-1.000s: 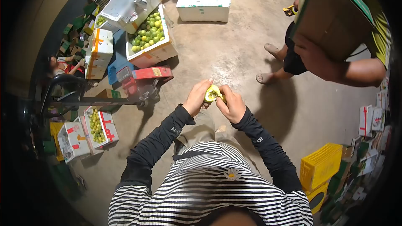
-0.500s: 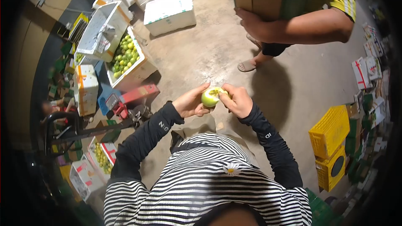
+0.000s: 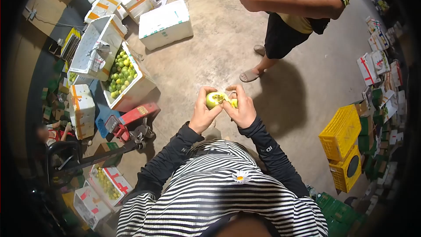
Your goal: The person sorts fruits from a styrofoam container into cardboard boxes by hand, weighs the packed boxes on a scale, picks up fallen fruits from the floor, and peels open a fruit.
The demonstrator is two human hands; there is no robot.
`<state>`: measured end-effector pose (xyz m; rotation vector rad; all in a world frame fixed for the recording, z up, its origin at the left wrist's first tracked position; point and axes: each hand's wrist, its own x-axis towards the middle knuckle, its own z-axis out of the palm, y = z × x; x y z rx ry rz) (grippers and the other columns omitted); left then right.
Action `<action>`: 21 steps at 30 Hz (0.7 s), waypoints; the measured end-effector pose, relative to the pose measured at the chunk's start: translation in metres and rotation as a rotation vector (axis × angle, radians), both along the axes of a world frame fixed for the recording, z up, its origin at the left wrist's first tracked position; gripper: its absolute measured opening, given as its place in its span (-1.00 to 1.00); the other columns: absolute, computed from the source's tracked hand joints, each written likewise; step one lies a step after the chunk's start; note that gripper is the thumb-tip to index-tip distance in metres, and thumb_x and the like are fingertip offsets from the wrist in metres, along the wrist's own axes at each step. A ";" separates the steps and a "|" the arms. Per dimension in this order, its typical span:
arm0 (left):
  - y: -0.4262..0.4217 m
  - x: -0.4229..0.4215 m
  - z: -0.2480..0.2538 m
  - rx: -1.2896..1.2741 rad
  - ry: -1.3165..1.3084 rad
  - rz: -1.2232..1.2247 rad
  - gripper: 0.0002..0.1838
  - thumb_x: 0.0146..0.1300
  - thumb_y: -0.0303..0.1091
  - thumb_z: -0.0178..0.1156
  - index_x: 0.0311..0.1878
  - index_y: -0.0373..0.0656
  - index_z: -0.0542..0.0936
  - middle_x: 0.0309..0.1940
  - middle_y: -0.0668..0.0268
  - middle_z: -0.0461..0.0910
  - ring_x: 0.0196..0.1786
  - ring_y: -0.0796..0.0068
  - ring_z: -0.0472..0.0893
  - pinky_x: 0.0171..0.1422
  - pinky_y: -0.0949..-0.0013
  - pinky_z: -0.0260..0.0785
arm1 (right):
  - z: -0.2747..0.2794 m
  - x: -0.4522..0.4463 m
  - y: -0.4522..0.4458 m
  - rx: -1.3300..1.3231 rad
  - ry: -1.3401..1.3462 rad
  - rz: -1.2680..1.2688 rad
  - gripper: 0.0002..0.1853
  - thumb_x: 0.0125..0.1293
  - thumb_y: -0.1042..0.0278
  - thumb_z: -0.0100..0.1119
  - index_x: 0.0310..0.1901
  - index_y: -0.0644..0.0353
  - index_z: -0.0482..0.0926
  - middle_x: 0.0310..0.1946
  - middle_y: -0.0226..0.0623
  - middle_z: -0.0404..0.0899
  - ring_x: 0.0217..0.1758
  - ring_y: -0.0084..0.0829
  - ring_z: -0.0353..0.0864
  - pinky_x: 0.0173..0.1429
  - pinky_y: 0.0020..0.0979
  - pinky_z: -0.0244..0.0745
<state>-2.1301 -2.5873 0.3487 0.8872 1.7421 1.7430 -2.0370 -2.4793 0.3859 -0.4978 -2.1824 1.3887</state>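
My left hand (image 3: 203, 113) is closed round a yellow-green passion fruit (image 3: 212, 101), broken open at the side, with dark pulp and pale inner rind showing. A torn piece of its rind (image 3: 234, 103) sits in my right hand (image 3: 244, 110), pinched between thumb and fingers. Both hands are close together in front of my striped shirt, the thumbs almost meeting at the opening. Whether the piece is fully parted from the fruit I cannot tell.
A white foam box (image 3: 133, 92) full of green and yellow fruit stands left, beside a red pallet jack (image 3: 138, 113). A closed foam box (image 3: 166, 25) lies ahead. Another person (image 3: 285, 35) carries a carton at the upper right. Yellow crates (image 3: 340, 131) are stacked right.
The fruit's opening has widened, and a rind piece now shows in my right hand, pulled rightward. My hands have drawn closer together. The other person has shifted up and left in view.
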 end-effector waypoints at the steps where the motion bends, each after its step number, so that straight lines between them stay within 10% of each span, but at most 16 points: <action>1: 0.000 -0.005 0.001 -0.011 -0.010 0.001 -0.62 -0.05 -0.56 0.07 -0.12 -0.17 0.23 -0.37 0.33 0.38 -0.41 0.65 0.39 -0.38 0.58 0.29 | 0.003 -0.004 0.001 -0.020 0.021 -0.004 -0.83 0.01 0.39 0.05 -0.38 0.30 0.39 -0.60 -0.03 0.46 -0.48 -0.07 0.51 -0.44 -0.27 0.38; 10: -0.003 -0.048 0.015 0.025 -0.487 -0.290 -0.62 -0.09 -0.56 0.07 -0.18 -0.15 0.19 -0.51 0.32 0.37 -0.61 0.66 0.34 -0.61 0.58 0.18 | 0.014 -0.037 0.030 0.025 -0.121 0.336 -0.83 0.01 0.41 0.03 -0.35 0.31 0.42 -0.65 -0.20 0.45 -0.64 -0.36 0.47 -0.52 -0.42 0.38; 17: 0.001 -0.078 0.066 0.088 -0.848 -0.788 -0.47 -0.25 -0.48 0.16 -0.14 -0.17 0.17 -0.39 0.21 0.43 -0.42 0.57 0.41 -0.45 0.61 0.23 | 0.088 -0.038 0.058 -0.665 -0.371 0.650 -0.80 0.09 0.39 0.00 -0.30 0.33 0.46 -0.68 -0.47 0.37 -0.69 -0.69 0.35 -0.63 -0.64 0.32; 21: -0.010 -0.085 0.174 0.090 -0.439 -0.992 -0.32 -0.21 -0.09 0.40 -0.17 -0.24 0.20 -0.32 0.28 0.42 -0.33 0.57 0.45 -0.33 0.55 0.27 | 0.170 -0.021 0.031 -0.122 0.033 0.687 -0.75 0.03 0.30 0.13 -0.29 0.30 0.51 -0.60 -0.33 0.49 -0.60 -0.55 0.51 -0.53 -0.53 0.39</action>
